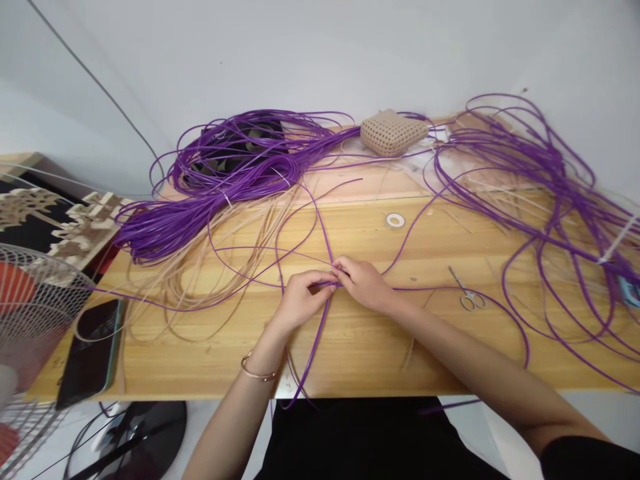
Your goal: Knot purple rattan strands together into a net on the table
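Note:
My left hand [300, 298] and my right hand [365, 283] meet at the middle of the wooden table [360, 347], fingers pinched together on crossing purple cords [320, 333]. The cords run up across the table and down over its front edge. A thin bracelet circles my left wrist. A large bundle of purple cord [220, 180] lies at the back left, and loose purple loops [545, 200] spread over the right side.
Small scissors [467, 295] lie right of my hands. A tape roll [395, 219] and a woven beige pouch [393, 132] sit farther back. Beige strands [200, 273] lie left. A phone [93, 350] rests at the left edge, beside a fan [30, 313].

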{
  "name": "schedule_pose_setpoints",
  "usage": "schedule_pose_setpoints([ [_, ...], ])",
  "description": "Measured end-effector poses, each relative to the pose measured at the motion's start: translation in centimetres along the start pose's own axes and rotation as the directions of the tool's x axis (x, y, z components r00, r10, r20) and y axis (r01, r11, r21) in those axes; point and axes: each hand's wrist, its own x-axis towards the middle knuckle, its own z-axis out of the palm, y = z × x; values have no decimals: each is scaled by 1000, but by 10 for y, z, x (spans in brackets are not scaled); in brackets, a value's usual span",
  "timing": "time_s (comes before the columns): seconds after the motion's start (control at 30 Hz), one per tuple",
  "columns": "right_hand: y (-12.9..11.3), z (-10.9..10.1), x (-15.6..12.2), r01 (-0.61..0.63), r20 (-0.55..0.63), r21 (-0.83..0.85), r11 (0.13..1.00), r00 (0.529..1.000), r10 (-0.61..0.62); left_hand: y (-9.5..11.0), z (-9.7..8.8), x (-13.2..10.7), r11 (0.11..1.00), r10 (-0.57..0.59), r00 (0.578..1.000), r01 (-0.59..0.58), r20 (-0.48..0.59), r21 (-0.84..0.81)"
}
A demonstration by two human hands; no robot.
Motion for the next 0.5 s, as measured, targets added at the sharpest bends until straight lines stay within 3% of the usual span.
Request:
schedule_pose_setpoints([
  [0.3, 5, 3, -3, 21, -34, -54, 998, 999, -23, 0, 2, 0, 999, 20, 1000, -20, 15, 26],
  [0.5, 6, -1, -4, -8, -77, -6, 1000, 997, 8, -2, 1, 0, 1000, -19, 1000, 19, 6, 22],
])
